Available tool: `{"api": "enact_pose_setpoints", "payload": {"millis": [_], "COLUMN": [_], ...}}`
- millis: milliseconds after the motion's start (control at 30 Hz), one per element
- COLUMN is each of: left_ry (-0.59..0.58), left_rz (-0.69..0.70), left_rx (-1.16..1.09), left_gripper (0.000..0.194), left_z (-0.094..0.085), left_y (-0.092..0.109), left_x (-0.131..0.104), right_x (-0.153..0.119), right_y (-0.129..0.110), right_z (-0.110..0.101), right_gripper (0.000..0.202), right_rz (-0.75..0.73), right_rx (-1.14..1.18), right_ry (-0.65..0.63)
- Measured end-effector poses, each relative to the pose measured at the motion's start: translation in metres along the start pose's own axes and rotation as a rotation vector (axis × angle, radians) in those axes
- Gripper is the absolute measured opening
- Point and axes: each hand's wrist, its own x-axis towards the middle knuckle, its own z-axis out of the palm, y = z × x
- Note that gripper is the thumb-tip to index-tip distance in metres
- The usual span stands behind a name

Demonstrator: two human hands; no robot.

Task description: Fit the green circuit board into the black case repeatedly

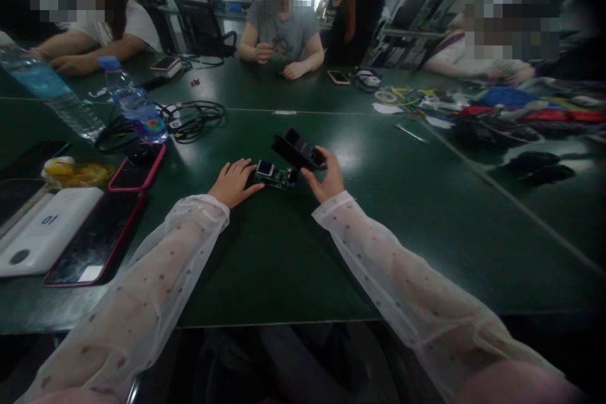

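A green circuit board (pixel 277 178) with a small square screen at its left end lies at the middle of the dark green table. My left hand (pixel 234 183) is at the board's left end, thumb along the near edge and fingers at the far side, gripping it. Just above the board's right part, my right hand (pixel 327 177) holds a black plastic housing (pixel 297 148) by its right end. The housing is tilted and has a rectangular window and small holes in its face. Sheer dotted sleeves cover both my forearms.
Left of me are phones (pixel 99 237), a white power bank (pixel 50 227), water bottles (pixel 135 104) and black cables (pixel 199 120). A wrench (pixel 411 133) lies to the right, before a heap of wires (pixel 511 107). A person (pixel 284 31) sits opposite; others are at both sides.
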Motion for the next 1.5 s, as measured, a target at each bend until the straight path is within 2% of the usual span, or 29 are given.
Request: {"api": "enact_pose_setpoints", "payload": {"millis": [200,367,800,1500], "left_ry": [-0.018,-0.029,-0.05,-0.057], "left_rz": [0.0,-0.008,-0.014,-0.013], "left_rx": [-0.009,-0.011,-0.019,0.007], "left_gripper": [0.065,0.066,0.067,0.064], "left_z": [0.001,0.0,-0.003,-0.003], "left_y": [-0.002,-0.003,-0.001,0.0], "left_x": [0.0,0.0,0.0,0.001], "right_x": [0.003,0.002,0.002,0.002], "right_y": [0.023,0.03,0.019,0.023], "right_z": [0.005,0.009,0.006,0.008], "right_gripper": [0.055,0.054,0.057,0.058], "right_rz": [0.027,0.094,0.146,0.122], "right_rx": [-0.106,-0.182,-0.234,-0.241], "right_ry": [-0.002,-0.083,-0.148,-0.127]}}
